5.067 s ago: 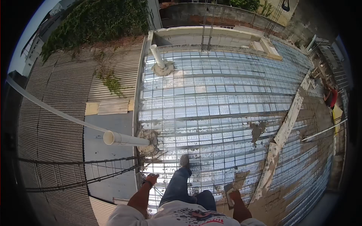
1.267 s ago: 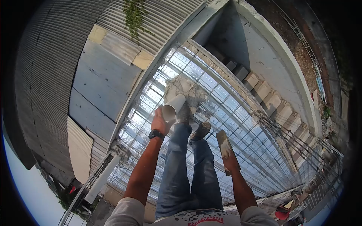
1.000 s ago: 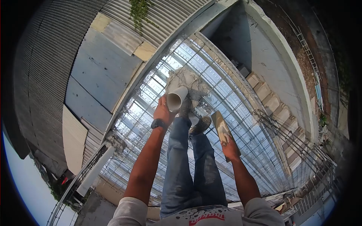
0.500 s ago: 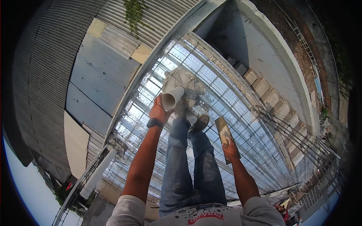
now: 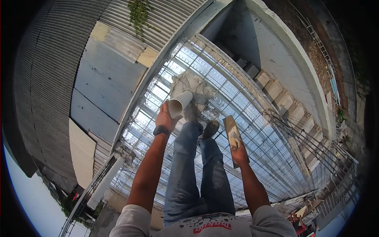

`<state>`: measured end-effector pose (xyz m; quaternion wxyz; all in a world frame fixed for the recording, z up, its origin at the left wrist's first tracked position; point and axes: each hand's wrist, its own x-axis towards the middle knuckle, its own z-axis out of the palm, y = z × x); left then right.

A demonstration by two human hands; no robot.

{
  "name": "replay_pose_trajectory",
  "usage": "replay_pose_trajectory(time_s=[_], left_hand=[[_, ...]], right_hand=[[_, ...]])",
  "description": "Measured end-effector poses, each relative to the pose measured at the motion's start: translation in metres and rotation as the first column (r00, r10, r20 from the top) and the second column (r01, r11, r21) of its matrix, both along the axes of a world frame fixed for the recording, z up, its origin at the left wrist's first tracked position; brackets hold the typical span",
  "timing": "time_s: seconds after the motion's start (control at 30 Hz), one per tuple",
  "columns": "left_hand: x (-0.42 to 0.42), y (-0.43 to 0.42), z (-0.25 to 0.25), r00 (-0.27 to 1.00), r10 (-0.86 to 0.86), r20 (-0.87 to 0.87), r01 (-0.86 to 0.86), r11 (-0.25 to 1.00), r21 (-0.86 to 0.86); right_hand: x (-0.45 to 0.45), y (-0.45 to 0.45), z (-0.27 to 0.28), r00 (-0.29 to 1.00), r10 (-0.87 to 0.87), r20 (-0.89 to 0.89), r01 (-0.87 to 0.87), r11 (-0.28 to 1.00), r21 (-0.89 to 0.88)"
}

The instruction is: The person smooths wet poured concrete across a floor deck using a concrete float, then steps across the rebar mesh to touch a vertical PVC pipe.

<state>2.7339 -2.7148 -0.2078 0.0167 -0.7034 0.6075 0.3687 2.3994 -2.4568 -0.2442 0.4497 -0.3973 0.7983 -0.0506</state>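
My left hand [image 5: 167, 119], with a dark watch at its wrist, is closed round the side of a short white pipe [image 5: 184, 97]. The pipe's open end faces up toward me. Behind it lies a rough heap of grey concrete [image 5: 191, 83] on the steel mesh. On the other side of my legs, my right hand [image 5: 239, 153] grips a long rectangular plastering trowel [image 5: 231, 130], its blade pointing away from me. The trowel hangs above the mesh, apart from the concrete. How the handle sits in my fingers is partly hidden.
Rebar mesh [image 5: 252, 134] over shiny metal decking surrounds my boots [image 5: 211, 128]. A concrete stairwell [image 5: 276, 91] opens on the right, with loose bars [image 5: 304, 134] beside it. Corrugated roofing [image 5: 51, 67] and an edge beam [image 5: 130, 106] border the left. A white pipe [image 5: 104, 183] lies lower left.
My right hand and the trowel have shifted slightly left and up in view. My left hand stays on the pipe, and the view has moved a little.
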Motion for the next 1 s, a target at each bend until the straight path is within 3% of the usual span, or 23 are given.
replay_pose_trajectory(time_s=[0.2, 0.4, 0.5, 0.53, 0.63, 0.93, 1.0], left_hand=[[0.005, 0.013, -0.014, 0.999, 0.02, -0.035, -0.022, 0.997, -0.075], [0.002, 0.01, -0.012, 1.0, 0.022, 0.01, -0.022, 0.998, -0.055], [0.003, 0.008, -0.009, 0.999, 0.028, -0.025, -0.029, 0.999, -0.04], [0.002, 0.007, -0.007, 1.0, -0.003, 0.001, 0.003, 0.998, -0.06], [0.003, 0.005, -0.009, 0.999, 0.026, -0.026, -0.027, 0.999, -0.029], [0.001, 0.005, -0.005, 1.0, 0.003, 0.022, -0.003, 1.0, -0.012], [0.0, 0.007, -0.005, 1.0, 0.004, 0.02, -0.003, 1.0, -0.018]], right_hand=[[0.001, 0.006, -0.012, 0.996, 0.066, 0.064, -0.063, 0.996, -0.057], [-0.012, 0.005, -0.007, 0.995, 0.063, 0.082, -0.064, 0.998, 0.008], [-0.018, -0.004, -0.003, 0.999, 0.014, 0.032, -0.019, 0.989, 0.144], [-0.018, -0.007, -0.004, 0.998, 0.056, -0.015, -0.055, 0.997, 0.056], [-0.025, -0.016, -0.001, 1.0, -0.019, 0.008, 0.017, 0.989, 0.144], [-0.024, -0.042, -0.002, 0.993, 0.116, 0.022, -0.115, 0.992, -0.057], [-0.022, -0.044, 0.006, 0.996, 0.08, 0.051, -0.08, 0.997, 0.006]])
